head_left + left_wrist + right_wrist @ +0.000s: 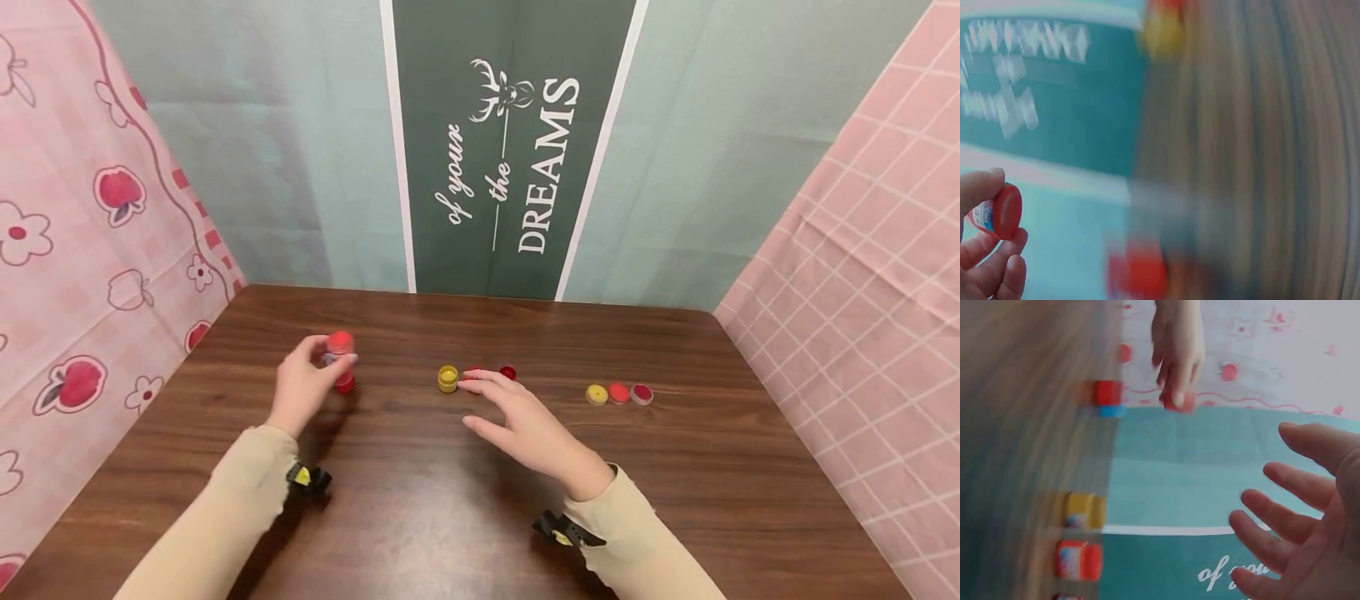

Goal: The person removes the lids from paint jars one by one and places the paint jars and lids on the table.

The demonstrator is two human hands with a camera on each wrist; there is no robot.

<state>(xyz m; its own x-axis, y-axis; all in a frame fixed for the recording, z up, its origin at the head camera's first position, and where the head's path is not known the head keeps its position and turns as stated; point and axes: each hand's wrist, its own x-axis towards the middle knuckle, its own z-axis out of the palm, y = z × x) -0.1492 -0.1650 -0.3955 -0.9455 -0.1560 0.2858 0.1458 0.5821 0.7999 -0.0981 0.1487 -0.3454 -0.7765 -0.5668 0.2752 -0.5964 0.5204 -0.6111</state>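
My left hand (307, 379) pinches a small tub with a red lid (341, 342) between thumb and fingers. In the left wrist view, the held tub (1005, 211) shows a white and blue label on its side. Just below it in the head view, another red tub (345, 383) stands on the table. Fingers spread and holding nothing, my right hand (528, 429) is close to a yellow tub (447, 379). Behind its fingers a red tub (472, 372) is mostly hidden, and a dark red tub (507, 372) shows just past them.
To the right on the brown table (420, 500) lie a yellow disc (597, 394), a red disc (618, 393) and a crimson disc (642, 394) with pale rims, in a row. Cloth hangs behind the table and along both sides. The left wrist view is badly blurred.
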